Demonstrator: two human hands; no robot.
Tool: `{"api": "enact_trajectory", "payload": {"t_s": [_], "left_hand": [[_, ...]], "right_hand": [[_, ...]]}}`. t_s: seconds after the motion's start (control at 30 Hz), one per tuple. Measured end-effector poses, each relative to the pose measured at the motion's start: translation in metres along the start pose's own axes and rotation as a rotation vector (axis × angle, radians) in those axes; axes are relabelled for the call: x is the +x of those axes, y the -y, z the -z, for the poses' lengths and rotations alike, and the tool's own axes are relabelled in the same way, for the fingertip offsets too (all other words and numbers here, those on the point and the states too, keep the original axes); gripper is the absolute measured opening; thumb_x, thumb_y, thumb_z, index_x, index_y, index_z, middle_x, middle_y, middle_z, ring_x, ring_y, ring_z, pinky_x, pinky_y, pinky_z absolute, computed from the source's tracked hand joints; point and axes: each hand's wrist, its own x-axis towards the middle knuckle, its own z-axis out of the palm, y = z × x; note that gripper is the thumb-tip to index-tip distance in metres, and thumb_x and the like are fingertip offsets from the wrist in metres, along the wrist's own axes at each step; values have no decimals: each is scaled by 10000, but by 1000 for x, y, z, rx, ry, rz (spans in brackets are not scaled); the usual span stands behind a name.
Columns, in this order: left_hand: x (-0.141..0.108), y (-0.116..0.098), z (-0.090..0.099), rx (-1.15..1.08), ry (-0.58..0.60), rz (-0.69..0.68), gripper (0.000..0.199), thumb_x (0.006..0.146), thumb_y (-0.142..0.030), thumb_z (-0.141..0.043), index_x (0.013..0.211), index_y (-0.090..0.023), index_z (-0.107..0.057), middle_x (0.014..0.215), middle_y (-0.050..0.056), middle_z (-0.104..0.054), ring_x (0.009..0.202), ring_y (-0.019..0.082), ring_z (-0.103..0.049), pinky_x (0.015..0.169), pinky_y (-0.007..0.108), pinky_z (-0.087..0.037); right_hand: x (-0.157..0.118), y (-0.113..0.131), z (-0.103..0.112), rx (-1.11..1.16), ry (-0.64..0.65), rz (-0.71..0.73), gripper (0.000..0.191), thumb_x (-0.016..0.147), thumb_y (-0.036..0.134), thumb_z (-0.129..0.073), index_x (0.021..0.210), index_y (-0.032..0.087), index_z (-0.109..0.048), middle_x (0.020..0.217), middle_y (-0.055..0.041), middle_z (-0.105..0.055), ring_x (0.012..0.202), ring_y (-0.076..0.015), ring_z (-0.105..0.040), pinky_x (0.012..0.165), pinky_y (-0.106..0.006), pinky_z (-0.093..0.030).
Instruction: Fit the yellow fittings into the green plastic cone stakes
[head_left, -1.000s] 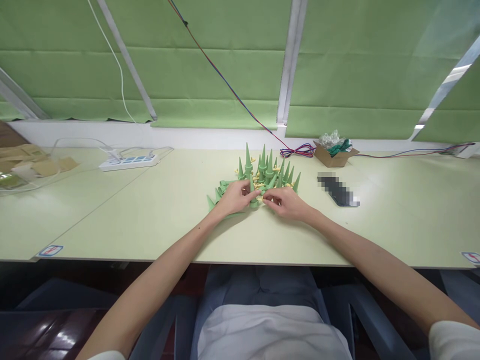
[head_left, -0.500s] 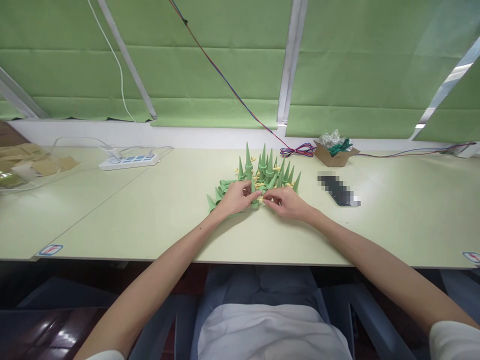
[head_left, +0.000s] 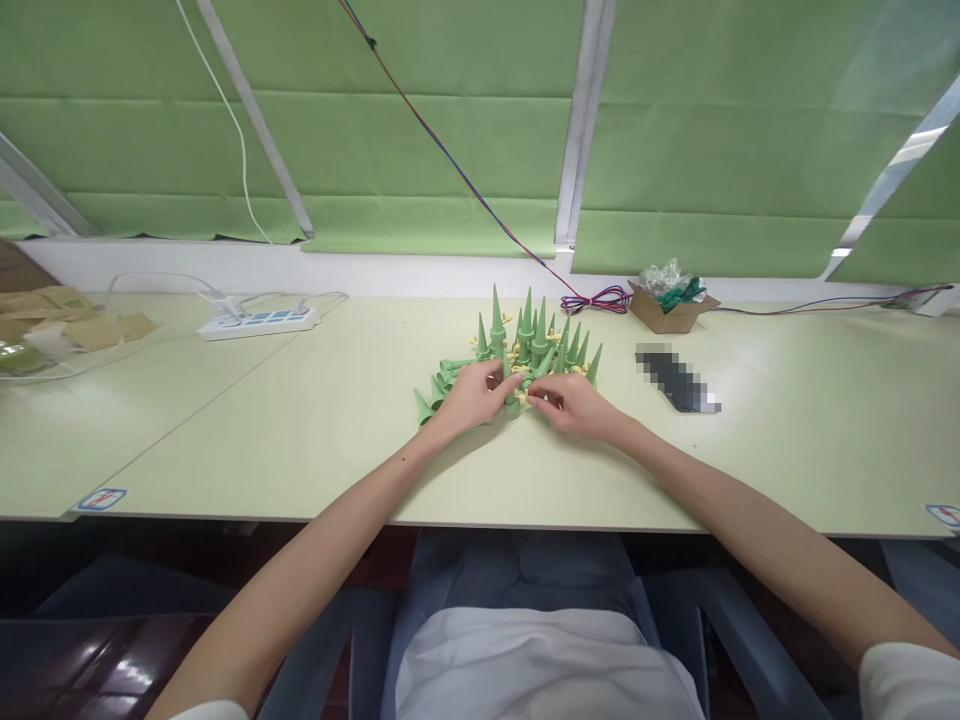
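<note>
**Hands meet at green spikes**

In the head view, the left hand [head_left: 472,394] clamps an upright, pointed green piece [head_left: 511,406], apparently for steadiness. Close beside it, the right hand [head_left: 576,407] pinches a small yellow piece [head_left: 524,397], at the spiky green-and-yellow cluster [head_left: 538,342].

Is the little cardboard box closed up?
No, the box is open, with clear plastic and something green sticking out of the top.

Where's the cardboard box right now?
In the head view, the cardboard box sits at the table's far edge, right of center, beside the coiled cable and beyond the dark object.
</note>
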Motion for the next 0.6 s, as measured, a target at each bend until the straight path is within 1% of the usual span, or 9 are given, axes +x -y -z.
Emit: {"api": "enact_trajectory", "payload": {"t_s": [0.17, 0.3, 0.5, 0.6], "left_hand": [[-1, -3, -1, 0, -7, -30, 451, 916, -525, -517, 627, -203, -387, 458, -34, -523, 422, 127, -506, 488, 252, -393], [-3, -5, -2, -19, -12, -83, 431, 925, -493, -514, 630, -194, -420, 496, -30, -529, 467, 129, -535, 509, 251, -407], [-4, -6, -3, -11, -40, -143, 418, 925, -466, -535, 626, -176, -503, 530, -23, -530, 488, 115, -499, 533, 255, -436], [-4, -4, -4, 8, -57, -171, 411, 916, -460, -560, 625, -170, -529, 548, -12, -538, 521, 122, -515, 539, 254, -452]], "right_hand": [[1, -2, -1, -19, -15, 12, 201, 922, 218, -511, 750, 161, -601, 631, 6, -536, 556, -107, -427, 576, -244, -306], [1, -1, -2, 2, -39, 8, 252, 930, 246, -506, 696, 165, -553, 595, 24, -473, 542, -99, -387, 573, -248, -294], [1, 1, -3, 76, -66, -82, 293, 930, 290, -493, 666, 170, -538, 539, 47, -397, 506, -90, -315, 543, -256, -258], [1, 3, -2, 141, -72, -147, 322, 924, 328, -495, 645, 171, -527, 535, 45, -386, 506, -90, -308, 532, -257, -248]]}}
